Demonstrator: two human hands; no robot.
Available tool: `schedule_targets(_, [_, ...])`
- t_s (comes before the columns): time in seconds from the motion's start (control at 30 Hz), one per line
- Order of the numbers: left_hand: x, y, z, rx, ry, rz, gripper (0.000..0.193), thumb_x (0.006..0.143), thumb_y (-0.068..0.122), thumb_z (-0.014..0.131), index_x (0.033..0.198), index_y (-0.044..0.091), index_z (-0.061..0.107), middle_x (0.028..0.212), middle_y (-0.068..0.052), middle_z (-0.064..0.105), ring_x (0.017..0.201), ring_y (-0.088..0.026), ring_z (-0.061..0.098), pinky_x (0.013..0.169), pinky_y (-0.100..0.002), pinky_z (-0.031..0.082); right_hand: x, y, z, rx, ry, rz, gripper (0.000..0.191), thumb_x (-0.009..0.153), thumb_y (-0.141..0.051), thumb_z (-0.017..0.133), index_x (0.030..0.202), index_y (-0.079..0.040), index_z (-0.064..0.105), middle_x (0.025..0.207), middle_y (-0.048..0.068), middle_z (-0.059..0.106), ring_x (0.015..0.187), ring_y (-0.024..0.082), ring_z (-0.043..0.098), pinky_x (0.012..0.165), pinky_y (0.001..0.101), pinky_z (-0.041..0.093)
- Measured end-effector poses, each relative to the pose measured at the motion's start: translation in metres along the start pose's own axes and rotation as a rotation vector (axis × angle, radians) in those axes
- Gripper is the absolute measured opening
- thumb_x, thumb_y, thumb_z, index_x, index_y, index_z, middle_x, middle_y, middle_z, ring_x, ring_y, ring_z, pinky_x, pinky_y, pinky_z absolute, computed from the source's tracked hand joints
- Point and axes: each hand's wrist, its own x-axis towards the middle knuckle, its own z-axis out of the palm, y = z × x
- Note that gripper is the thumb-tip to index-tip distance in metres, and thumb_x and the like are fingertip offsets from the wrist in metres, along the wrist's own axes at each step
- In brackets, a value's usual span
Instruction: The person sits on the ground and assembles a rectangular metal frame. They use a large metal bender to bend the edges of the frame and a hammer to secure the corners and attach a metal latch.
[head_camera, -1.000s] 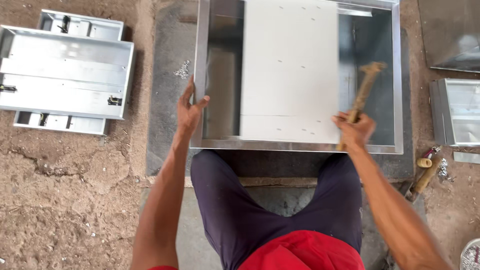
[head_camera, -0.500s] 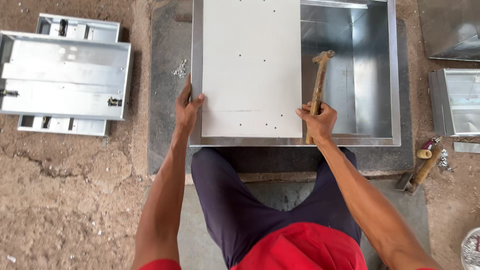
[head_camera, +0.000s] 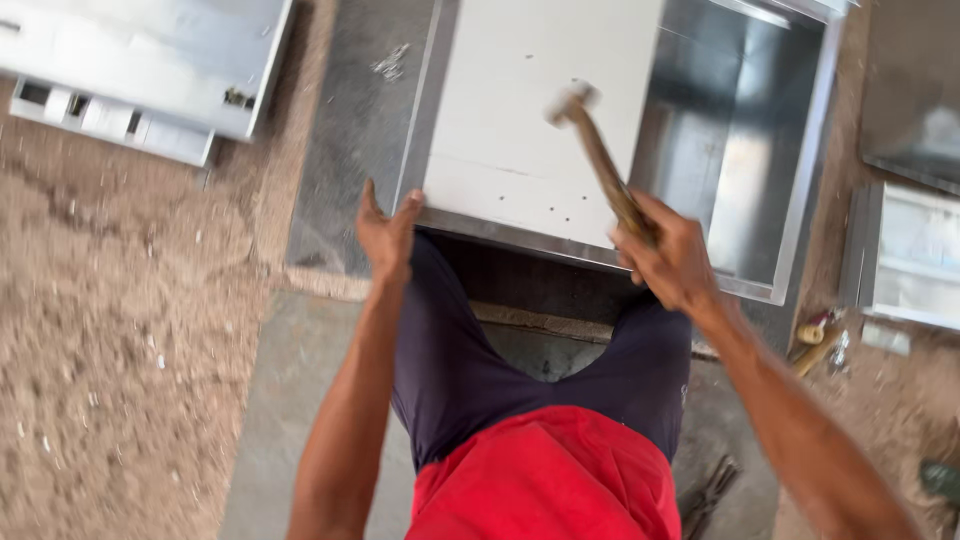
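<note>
The white panel (head_camera: 530, 130) already lies inside the open metal box (head_camera: 740, 150), filling its left part, and the right part is still bare and shiny. The hammering looks like it is only part way done; the small holes near the panel's front edge show no fasteners I can make out. The right hand (head_camera: 668, 258) is closed tight around the hammer (head_camera: 597, 160). The hammer's long handle slants up and to the left, with its blurry head over the panel. The left hand (head_camera: 388, 232) grips the box's front left corner.
</note>
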Motion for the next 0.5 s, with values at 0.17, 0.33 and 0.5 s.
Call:
schedule_targets(0.17, [-0.031,-0.013,0.016,-0.474,0.216,-0.402,0.106,0.075,0.018,0.086,0.156,-0.006,0.023,0.132,-0.026,0.062,0.112,-0.034,0.066,0.094,-0.052,0.058,0.076,-0.109,0.029,-0.498,-0.523,-0.414,0.057,0.096,-0.022,0.065,0.147,-0.002,0.05,0.065,0.01,0.067,0.044,0.017,0.058,0.042,0.0338,0.048])
schedule_targets(0.33, [-0.031,-0.007,0.015,-0.613,0.304,-0.409,0.117,0.07,0.004,0.088,0.157,-0.006,0.01,0.125,-0.027,0.062,0.103,-0.036,0.07,0.089,-0.052,0.062,0.094,-0.167,0.085,-0.616,-0.7,-0.504,0.052,0.098,-0.022,0.059,0.148,-0.01,0.05,0.057,0.01,0.065,0.035,0.018,0.053,0.038,0.0364,0.045])
schedule_targets(0.5, [-0.032,-0.006,0.007,-0.579,0.291,-0.432,0.122,0.068,0.002,0.086,0.158,-0.001,0.004,0.12,-0.031,0.064,0.104,-0.039,0.07,0.089,-0.052,0.062,0.106,-0.167,0.108,-0.907,-0.812,-0.47,0.047,0.105,-0.017,0.049,0.152,-0.01,0.049,0.054,0.01,0.063,0.038,0.016,0.054,0.038,0.036,0.048])
